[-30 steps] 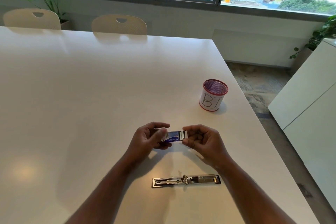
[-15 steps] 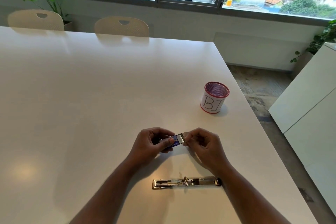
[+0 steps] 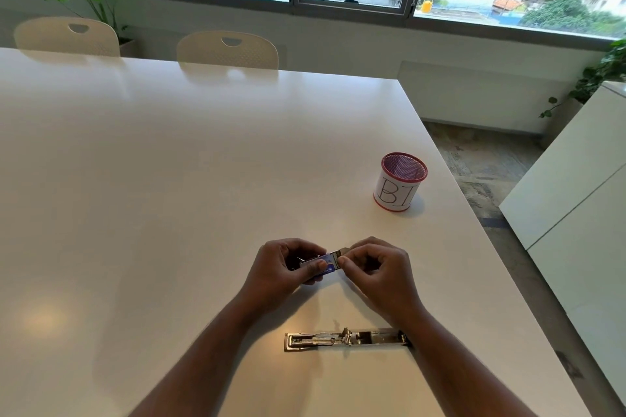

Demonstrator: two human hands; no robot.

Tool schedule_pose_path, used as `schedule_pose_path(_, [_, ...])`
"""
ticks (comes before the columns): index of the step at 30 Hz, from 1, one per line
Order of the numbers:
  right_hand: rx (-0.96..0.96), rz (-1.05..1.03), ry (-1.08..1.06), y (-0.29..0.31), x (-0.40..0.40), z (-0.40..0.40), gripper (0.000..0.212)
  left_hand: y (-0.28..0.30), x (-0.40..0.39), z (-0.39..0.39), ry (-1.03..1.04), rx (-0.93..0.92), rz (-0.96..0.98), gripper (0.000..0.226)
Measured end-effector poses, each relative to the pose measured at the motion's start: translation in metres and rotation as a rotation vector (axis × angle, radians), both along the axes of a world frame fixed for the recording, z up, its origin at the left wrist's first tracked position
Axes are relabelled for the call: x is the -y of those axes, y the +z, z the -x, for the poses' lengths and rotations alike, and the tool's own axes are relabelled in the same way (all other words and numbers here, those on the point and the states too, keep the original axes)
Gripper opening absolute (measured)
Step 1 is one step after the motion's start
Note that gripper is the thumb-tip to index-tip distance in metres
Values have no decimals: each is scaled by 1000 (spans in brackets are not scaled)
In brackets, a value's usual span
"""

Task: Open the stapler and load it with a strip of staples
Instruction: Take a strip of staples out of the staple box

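Observation:
A metal stapler (image 3: 345,339) lies unfolded flat on the white table (image 3: 169,179), close to me, its staple channel facing up. Above it, my left hand (image 3: 288,267) holds a small blue staple box (image 3: 327,264) between thumb and fingers. My right hand (image 3: 376,264) pinches the box's right end, where a pale flap or inner tray (image 3: 340,252) sticks out. I cannot make out a staple strip. Both hands hover just over the table, beyond the stapler.
A red mesh pen cup (image 3: 399,181) with a white label stands at the right, near the table's right edge. Two cream chairs (image 3: 227,49) sit at the far side. A white cabinet (image 3: 576,196) is off to the right.
My hands have moved closer together on the staple box, and the right fingers have shifted onto its right end. The stapler has not moved.

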State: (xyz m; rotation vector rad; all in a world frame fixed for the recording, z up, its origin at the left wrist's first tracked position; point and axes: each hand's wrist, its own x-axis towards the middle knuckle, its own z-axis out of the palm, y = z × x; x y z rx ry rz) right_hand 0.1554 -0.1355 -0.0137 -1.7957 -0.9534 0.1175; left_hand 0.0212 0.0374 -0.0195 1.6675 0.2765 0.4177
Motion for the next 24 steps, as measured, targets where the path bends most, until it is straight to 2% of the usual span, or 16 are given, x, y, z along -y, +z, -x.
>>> schedule_pose_path(5, [-12,6,-30,-1,-1,-2,8,1,1,0,13,-3,-9,22])
schedule_pose_path(10, [64,-13,-13,-3,-2,-1,15,1,2,0,15,-13,-30,22])
schedule_pose_path(15, [126,-19,12,-3,-1,-3,9,2,2,0,21,-15,-26,21])
schedule_pose_path(24, [128,48,-49,-4,-3,-3,6,0,0,-1,26,-42,-24,22])
